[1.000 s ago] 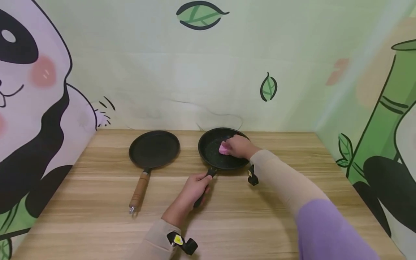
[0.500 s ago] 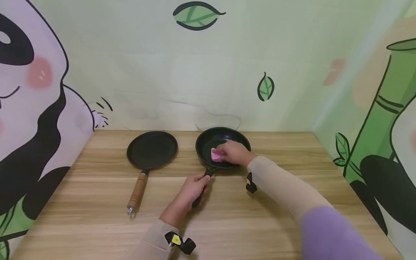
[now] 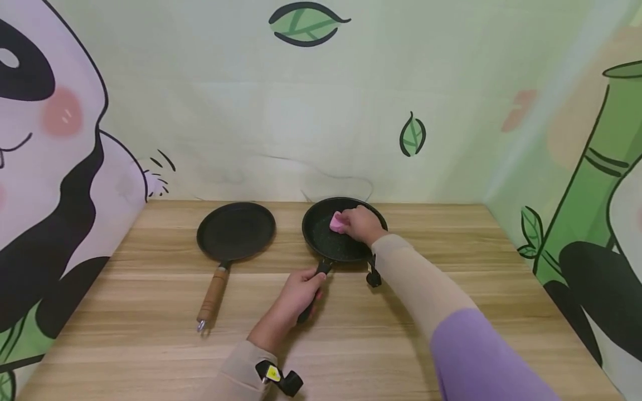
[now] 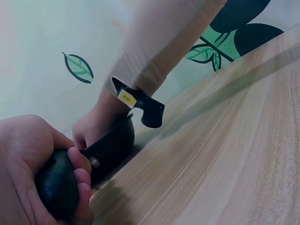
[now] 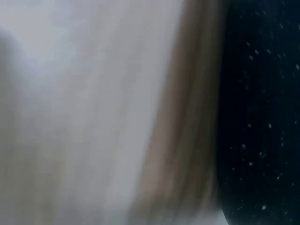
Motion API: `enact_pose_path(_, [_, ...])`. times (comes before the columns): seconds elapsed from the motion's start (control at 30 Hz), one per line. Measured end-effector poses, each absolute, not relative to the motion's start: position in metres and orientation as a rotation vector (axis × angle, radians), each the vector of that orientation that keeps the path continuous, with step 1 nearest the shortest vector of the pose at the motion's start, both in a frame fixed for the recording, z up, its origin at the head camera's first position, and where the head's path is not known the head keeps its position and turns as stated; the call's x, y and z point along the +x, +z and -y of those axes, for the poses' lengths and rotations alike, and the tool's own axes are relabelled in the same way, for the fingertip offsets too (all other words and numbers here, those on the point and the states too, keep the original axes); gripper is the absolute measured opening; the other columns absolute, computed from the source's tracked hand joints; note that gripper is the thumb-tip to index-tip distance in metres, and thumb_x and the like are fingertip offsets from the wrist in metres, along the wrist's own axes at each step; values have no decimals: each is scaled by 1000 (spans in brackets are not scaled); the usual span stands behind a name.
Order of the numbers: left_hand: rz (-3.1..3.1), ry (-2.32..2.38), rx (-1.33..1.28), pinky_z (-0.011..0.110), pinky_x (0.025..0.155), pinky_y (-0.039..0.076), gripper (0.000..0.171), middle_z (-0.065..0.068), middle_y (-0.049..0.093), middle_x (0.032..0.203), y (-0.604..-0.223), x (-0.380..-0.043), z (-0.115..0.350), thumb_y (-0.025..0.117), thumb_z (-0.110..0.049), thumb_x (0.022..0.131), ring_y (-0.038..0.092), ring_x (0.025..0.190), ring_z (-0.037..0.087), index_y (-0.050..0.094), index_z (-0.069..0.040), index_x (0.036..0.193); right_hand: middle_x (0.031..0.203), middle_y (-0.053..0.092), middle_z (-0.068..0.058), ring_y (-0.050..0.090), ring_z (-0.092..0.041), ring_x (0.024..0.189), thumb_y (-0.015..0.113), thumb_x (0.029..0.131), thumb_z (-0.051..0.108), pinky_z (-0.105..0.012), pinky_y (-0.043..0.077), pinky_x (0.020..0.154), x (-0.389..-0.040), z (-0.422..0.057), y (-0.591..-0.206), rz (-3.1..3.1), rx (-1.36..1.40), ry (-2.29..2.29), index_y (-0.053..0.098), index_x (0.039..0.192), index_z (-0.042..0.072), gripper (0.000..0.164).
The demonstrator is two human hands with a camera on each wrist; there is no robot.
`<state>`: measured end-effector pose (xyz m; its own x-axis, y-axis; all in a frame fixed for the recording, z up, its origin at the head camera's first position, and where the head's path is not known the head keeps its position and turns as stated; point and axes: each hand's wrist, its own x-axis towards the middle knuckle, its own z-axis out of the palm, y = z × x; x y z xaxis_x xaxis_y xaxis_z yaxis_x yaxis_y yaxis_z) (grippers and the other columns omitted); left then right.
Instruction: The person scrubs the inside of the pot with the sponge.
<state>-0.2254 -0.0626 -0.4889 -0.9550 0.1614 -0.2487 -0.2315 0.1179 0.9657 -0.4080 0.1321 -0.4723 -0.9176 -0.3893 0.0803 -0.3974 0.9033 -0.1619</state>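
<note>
A black frying pan [image 3: 321, 239] sits at the back of the table, right of centre. My left hand [image 3: 301, 292] grips its black handle [image 3: 325, 266]; in the left wrist view the fingers [image 4: 80, 176] curl round the handle's thick end. Over the pan's inside, my right hand [image 3: 363, 224] pinches a pink sponge-like piece [image 3: 337, 222] against the pan's surface. The right wrist view is blurred and shows the pan's speckled dark side [image 5: 258, 112], with neither the hand nor the pink piece visible.
Left of the pan lies a flat black griddle pan [image 3: 236, 231] with a wooden handle [image 3: 213, 295] pointing toward me. The wood-grain table [image 3: 401, 345] ends at a wall [image 3: 225, 111] printed with pandas, leaves and bamboo.
My right hand has swept the pink piece toward the near left of the pan, then back up toward its middle. The left hand keeps its grip on the handle.
</note>
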Motion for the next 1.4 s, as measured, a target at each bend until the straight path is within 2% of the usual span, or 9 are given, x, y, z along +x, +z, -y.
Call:
enact_pose_path(0.17, [-2110, 1919, -91, 28, 34, 35, 27, 2, 49, 64, -489, -225, 63, 55, -25, 102, 40, 40, 15, 66, -4, 114, 120, 72, -5, 62, -27, 100, 75, 92, 32, -40, 48, 95, -392, -126, -468, 2985, 833, 272, 71, 128, 13, 42])
enact_pose_path(0.23, [-2108, 1919, -101, 28, 34, 35, 27, 2, 49, 64, -489, -225, 64, 55, -25, 102, 40, 39, 16, 67, -3, 114, 116, 72, -4, 63, -26, 100, 76, 91, 32, -41, 46, 100, -385, -122, -467, 2960, 950, 266, 71, 127, 13, 41])
enact_pose_path(0.4, [-2104, 1926, -107, 28, 34, 35, 28, 1, 49, 63, -490, -226, 65, 54, -26, 103, 39, 39, 16, 66, -4, 115, 109, 73, 0, 61, -22, 91, 76, 90, 35, -37, 49, 90, -371, -114, -464, 2917, 1162, 262, 73, 124, 14, 40])
enact_pose_path(0.47, [-2101, 1930, -99, 28, 34, 35, 28, 1, 48, 63, -491, -225, 65, 54, -26, 103, 39, 40, 16, 66, -4, 116, 108, 73, 2, 58, -20, 87, 76, 90, 36, -35, 48, 79, -370, -113, -463, 2922, 1169, 245, 74, 123, 17, 38])
enact_pose_path(0.7, [-2095, 1944, -48, 27, 35, 36, 28, 2, 47, 62, -491, -222, 62, 55, -24, 103, 39, 40, 15, 66, -3, 119, 119, 72, -1, 61, -27, 105, 69, 96, 36, -42, 50, 94, -395, -112, -475, 2959, 783, 213, 72, 126, 16, 36])
enact_pose_path(0.83, [-2077, 1930, -67, 28, 35, 36, 28, 2, 48, 63, -489, -223, 62, 55, -25, 103, 39, 41, 16, 66, -6, 120, 116, 72, -5, 58, -31, 102, 65, 98, 35, -44, 50, 92, -405, -108, -481, 2953, 632, 278, 72, 126, 14, 35])
enact_pose_path(1.17, [-2043, 1954, -116, 26, 36, 35, 29, 1, 48, 62, -489, -225, 64, 54, -26, 103, 39, 41, 15, 64, -1, 112, 117, 72, -1, 58, -23, 95, 74, 93, 29, -37, 48, 91, -381, -102, -469, 2907, 1219, 298, 72, 122, 12, 35])
enact_pose_path(1.3, [-2044, 1979, -107, 26, 36, 35, 29, 1, 48, 63, -491, -223, 61, 55, -26, 103, 39, 42, 14, 63, 1, 110, 115, 73, 3, 57, -20, 92, 76, 91, 30, -36, 48, 88, -381, -105, -466, 2899, 1235, 280, 73, 121, 15, 34])
enact_pose_path(1.4, [-2043, 1986, -104, 25, 37, 35, 29, 1, 48, 63, -492, -224, 59, 55, -26, 103, 39, 43, 13, 63, 1, 110, 120, 71, 3, 60, -22, 98, 77, 90, 29, -37, 50, 89, -391, -110, -468, 2894, 1175, 247, 72, 125, 17, 37])
